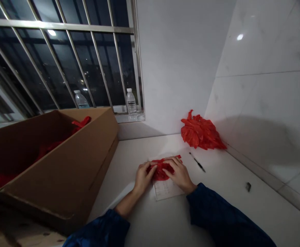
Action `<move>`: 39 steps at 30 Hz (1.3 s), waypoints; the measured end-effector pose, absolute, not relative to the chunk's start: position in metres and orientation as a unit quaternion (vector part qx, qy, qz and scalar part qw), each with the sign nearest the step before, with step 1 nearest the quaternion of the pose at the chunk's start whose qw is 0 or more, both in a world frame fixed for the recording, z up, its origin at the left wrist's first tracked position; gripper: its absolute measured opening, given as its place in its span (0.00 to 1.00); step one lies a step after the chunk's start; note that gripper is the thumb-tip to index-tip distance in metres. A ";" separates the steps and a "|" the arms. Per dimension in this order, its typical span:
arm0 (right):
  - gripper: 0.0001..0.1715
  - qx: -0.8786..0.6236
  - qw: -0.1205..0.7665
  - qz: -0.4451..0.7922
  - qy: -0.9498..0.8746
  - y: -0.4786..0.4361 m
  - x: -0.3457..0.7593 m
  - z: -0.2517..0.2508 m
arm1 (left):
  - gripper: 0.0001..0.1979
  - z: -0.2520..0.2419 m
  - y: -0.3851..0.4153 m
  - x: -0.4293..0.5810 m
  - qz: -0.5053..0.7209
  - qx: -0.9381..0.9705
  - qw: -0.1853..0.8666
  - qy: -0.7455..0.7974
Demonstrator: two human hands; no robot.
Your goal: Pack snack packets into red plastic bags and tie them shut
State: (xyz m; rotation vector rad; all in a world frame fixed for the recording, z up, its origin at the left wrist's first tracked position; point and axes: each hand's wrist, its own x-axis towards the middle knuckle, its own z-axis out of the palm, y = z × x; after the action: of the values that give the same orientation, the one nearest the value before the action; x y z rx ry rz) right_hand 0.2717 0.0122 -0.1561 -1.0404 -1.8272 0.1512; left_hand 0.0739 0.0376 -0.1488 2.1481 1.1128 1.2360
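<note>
Blue sleeves (216,212) are crossing a white table (150,223), where the left hand (142,176) and right hand (180,174) are pinching red plastic (160,175) lying on a printed sheet (166,192). A cardboard box (62,171) is standing left; a barred window (62,25) is showing far left, marbled tiles (268,44) lining the right.

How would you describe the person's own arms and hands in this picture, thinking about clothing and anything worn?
The left hand and right hand wear no gloves. The left sleeve and right sleeve are dark blue and long; the left leaves some forearm uncovered. No watch or bracelet shows.
</note>
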 end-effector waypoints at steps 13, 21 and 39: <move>0.07 -0.474 0.441 0.025 -0.761 0.022 0.333 -0.142 | 0.17 -0.161 0.066 0.043 0.559 0.626 0.251 0.482; 0.16 -0.479 0.430 0.096 -0.759 0.006 0.311 -0.126 | 0.16 -0.135 0.040 0.055 0.535 0.721 0.159 0.410; 0.07 -0.511 0.541 0.157 -0.649 0.018 0.352 -0.135 | 0.13 -0.154 0.074 0.029 0.629 0.558 0.153 0.519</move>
State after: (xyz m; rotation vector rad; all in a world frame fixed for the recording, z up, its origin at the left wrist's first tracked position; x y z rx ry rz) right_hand 0.3517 0.0185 -0.1346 -1.2150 -1.5412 0.3720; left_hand 0.0294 0.0740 -0.1537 1.6015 1.4885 1.8031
